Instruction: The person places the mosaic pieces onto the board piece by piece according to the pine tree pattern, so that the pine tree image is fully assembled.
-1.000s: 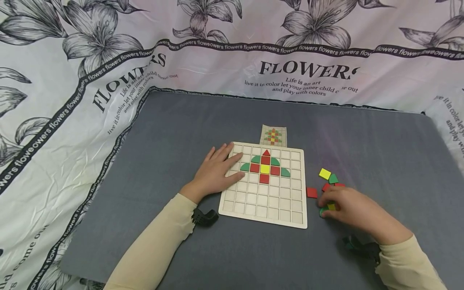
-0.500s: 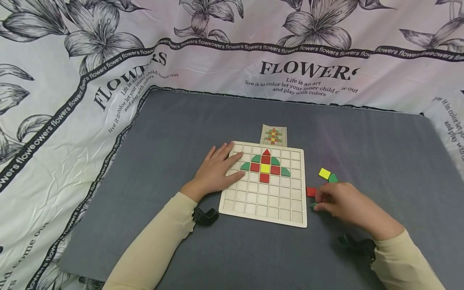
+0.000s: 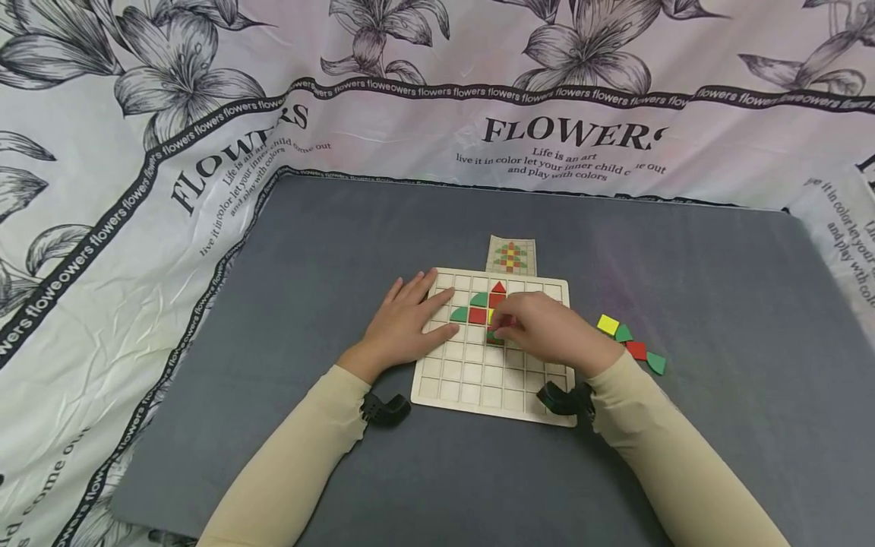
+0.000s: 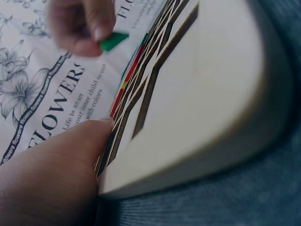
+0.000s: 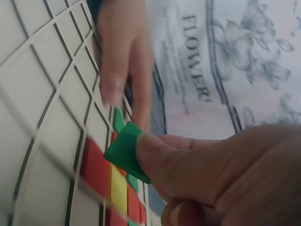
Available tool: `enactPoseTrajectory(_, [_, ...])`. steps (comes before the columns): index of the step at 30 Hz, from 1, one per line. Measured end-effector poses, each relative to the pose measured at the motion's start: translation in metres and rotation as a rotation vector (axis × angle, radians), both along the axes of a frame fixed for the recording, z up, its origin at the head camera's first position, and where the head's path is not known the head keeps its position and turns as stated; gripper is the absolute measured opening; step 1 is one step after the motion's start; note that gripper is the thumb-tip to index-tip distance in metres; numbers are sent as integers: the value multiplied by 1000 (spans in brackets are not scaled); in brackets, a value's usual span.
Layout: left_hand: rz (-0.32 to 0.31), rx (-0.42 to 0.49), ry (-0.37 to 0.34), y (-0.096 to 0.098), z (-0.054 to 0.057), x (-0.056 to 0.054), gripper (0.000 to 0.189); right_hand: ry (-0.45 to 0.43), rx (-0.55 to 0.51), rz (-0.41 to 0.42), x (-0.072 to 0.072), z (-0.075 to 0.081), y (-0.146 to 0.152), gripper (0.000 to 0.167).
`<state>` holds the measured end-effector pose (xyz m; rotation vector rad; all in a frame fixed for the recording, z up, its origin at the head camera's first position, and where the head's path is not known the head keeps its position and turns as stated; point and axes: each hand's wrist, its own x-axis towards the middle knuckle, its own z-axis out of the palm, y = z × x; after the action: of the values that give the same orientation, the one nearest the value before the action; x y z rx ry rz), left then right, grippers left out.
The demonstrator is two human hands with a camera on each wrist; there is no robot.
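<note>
Thumb and fingers of my right hand [image 3: 547, 330] pinch a green tile [image 5: 124, 149] over the middle of a wooden grid board [image 3: 472, 372], near a yellow square [image 5: 118, 190] set in the grid; both wrist views show the tile held clear of the surface. My left hand [image 3: 403, 327] lies across the board's left edge, fingers spread wide. On the grid a red triangle [image 3: 498, 288] tops a red square [image 3: 497, 301], with two green round-edged pieces [image 3: 480, 299] stepping down to the left; my right hand covers part of the pattern.

A pattern card [image 3: 511, 257] printed with a tree-like figure sits at the board's far edge. On the gray table [image 3: 328, 266] to the right lie four loose tiles: yellow [image 3: 608, 325], green [image 3: 623, 333], red [image 3: 636, 350] and green [image 3: 656, 363].

Behind, a floral cloth [image 3: 410, 144] reads "FLOWERS," above "Life is an art," "live it in color let your inner child" and "and play with colors"; a fold swallows some letters. Its black band [image 3: 437, 90] repeats "flowers." Beige sleeves [image 3: 294, 448] cover both my arms.
</note>
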<state>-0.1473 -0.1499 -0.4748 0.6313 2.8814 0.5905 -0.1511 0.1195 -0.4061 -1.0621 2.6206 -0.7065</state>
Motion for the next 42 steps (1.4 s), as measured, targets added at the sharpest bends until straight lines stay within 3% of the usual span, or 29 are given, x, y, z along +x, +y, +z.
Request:
enactPoseTrajectory(5, [-15, -3, 5, 2, 0, -1, 71, -21, 52, 50, -12, -3, -24, 8])
enactPoseTrajectory(11, [-27, -10, 10, 4, 0, -2, 70, -52, 114, 64, -15, -8, -31, 12])
enactPoseTrajectory(20, [-16, -10, 10, 3, 2, 0, 70, 62, 102, 103, -11, -10, -28, 9])
enactPoseTrajectory(32, [4, 4, 15, 1, -2, 2, 72, 105, 62, -36, 5, -13, 8, 8])
enactPoseTrajectory(42, [16, 6, 4, 1, 0, 2, 73, 109, 110, -133, 12, 2, 55, 12])
